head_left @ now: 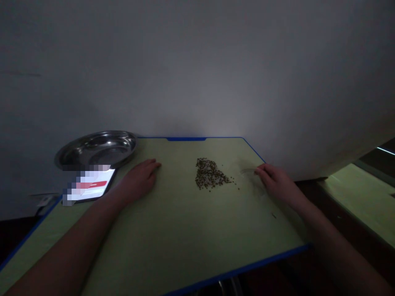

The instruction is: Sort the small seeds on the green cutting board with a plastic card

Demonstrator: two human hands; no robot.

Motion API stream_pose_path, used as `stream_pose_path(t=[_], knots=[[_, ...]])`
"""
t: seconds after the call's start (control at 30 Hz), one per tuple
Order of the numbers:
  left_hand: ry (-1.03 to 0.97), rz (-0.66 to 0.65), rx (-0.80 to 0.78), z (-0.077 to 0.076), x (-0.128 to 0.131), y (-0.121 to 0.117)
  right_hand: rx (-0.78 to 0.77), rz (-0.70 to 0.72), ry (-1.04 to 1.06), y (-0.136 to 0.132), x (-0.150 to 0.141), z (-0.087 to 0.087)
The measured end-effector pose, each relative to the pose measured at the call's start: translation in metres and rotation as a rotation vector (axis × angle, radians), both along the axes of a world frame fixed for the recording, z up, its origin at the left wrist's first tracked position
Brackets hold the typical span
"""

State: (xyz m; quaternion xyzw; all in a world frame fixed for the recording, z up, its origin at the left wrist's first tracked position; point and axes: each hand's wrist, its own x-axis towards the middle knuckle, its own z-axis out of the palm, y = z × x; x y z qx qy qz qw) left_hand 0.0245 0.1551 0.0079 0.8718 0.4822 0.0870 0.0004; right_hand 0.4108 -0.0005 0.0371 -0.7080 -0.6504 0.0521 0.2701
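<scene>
Shiny stainless-steel round basin with a wide rim (103,158) at the far left of the pale yellow-green, blue-edged desk (185,230), near the plain grey-white wall (197,70). Dark-edged phone with a lit white-and-red screen, partly pixelated (92,185), in front of the basin; left forearm runs close by it. Thin dark sliver (274,215) near the right edge; second yellow-green surface (364,197) off to the right, lower. Loose pile of small brown and pale seed-like grains (210,174) lies on the desk between the two hands, apart from both, strays scattered on its right side. Left hand (140,179) rests palm down, fingers loosely extended, grasping nothing visible. Right hand (273,181): thumb and fingertips pinched on a faint, clear see-through item (247,170), exact shape hard to tell.
</scene>
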Motion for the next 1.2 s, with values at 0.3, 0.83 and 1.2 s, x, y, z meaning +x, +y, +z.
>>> stream_pose_path(t=[0.3, 0.83, 1.2], knots=[[-0.013, 0.014, 0.027, 0.002, -0.003, -0.001, -0.114, -0.066, -0.283, 0.084, 0.01, -0.002], [-0.063, 0.01, 0.056, -0.004, -0.011, 0.004, -0.216, 0.1, -0.692, 0.155, -0.026, -0.001], [-0.081, 0.0, 0.044, -0.01, -0.013, 0.009, -0.217, 0.297, -0.796, 0.129, -0.018, -0.001]])
